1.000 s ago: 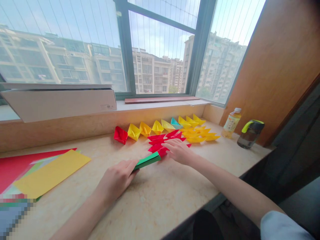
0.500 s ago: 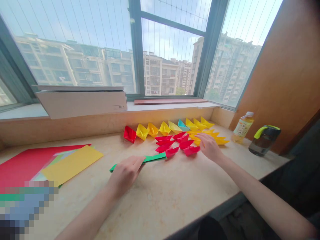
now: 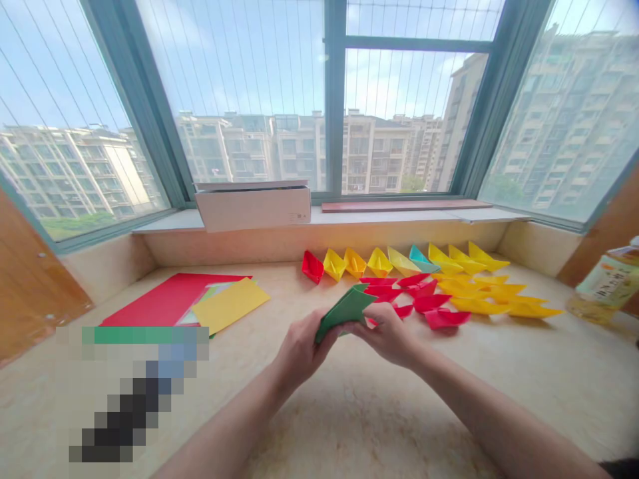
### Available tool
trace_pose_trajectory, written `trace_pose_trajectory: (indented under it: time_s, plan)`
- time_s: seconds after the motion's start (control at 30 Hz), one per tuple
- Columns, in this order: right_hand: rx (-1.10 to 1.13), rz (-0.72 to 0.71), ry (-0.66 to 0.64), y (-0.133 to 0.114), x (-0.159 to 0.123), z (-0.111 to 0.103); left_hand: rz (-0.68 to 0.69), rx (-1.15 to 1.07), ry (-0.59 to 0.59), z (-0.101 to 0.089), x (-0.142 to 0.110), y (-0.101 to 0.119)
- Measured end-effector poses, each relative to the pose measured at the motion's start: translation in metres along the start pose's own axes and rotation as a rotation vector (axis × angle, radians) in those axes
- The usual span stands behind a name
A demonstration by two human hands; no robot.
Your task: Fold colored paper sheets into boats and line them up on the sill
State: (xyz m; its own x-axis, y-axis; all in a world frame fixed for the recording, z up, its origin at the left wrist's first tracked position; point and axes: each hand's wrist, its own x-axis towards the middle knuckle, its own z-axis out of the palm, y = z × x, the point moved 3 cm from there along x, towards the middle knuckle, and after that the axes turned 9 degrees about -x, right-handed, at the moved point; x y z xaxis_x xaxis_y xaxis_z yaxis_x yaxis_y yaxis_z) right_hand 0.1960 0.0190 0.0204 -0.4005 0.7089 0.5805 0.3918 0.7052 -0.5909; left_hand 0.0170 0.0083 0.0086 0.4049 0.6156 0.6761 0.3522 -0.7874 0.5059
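A folded piece of green paper (image 3: pixel 347 311) is held up above the counter, tilted, between my two hands. My left hand (image 3: pixel 303 340) grips its left end, the thumb in front of it. At its lower right edge my right hand (image 3: pixel 392 334) has its fingers closed on the paper, some fingertips hidden behind it. Just beyond are several red paper boats (image 3: pixel 432 303), partly covered by the paper and my right hand. Several yellow paper boats (image 3: pixel 484 303) lie to their right.
Along the back wall runs a row of paper boats, including a red one (image 3: pixel 313 266) and a blue one (image 3: pixel 423 258). Red sheets (image 3: pixel 160 299) and a yellow sheet (image 3: pixel 232 305) lie left. A drink bottle (image 3: pixel 606 283) stands right; a white box (image 3: pixel 253 208) sits on the sill.
My right hand has left the boats and joined my left hand on the green paper, which is now raised and angled. The view has turned to the left.
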Motion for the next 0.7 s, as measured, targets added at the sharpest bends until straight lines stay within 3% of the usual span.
trace_pose_trajectory:
  time_s: [0.07, 0.23, 0.37, 0.53, 0.7]
  plan:
    - [-0.005, 0.018, 0.053, 0.004, -0.009, 0.001, 0.062, 0.010, -0.013, 0.003, -0.001, 0.000]
    - [-0.026, 0.200, 0.286, 0.011, -0.023, -0.002, 0.120, 0.112, 0.082, 0.008, 0.000, 0.000]
    - [0.019, 0.176, 0.241, 0.010, -0.023, 0.001, 0.130, 0.138, 0.039, 0.009, 0.006, -0.002]
    - [0.189, 0.053, 0.190, 0.006, -0.021, 0.002, -0.121, -0.111, 0.071, 0.009, 0.007, -0.015]
    - [0.160, 0.180, 0.247, 0.012, -0.017, 0.002, -0.349, -0.483, -0.007, 0.016, 0.004, -0.009]
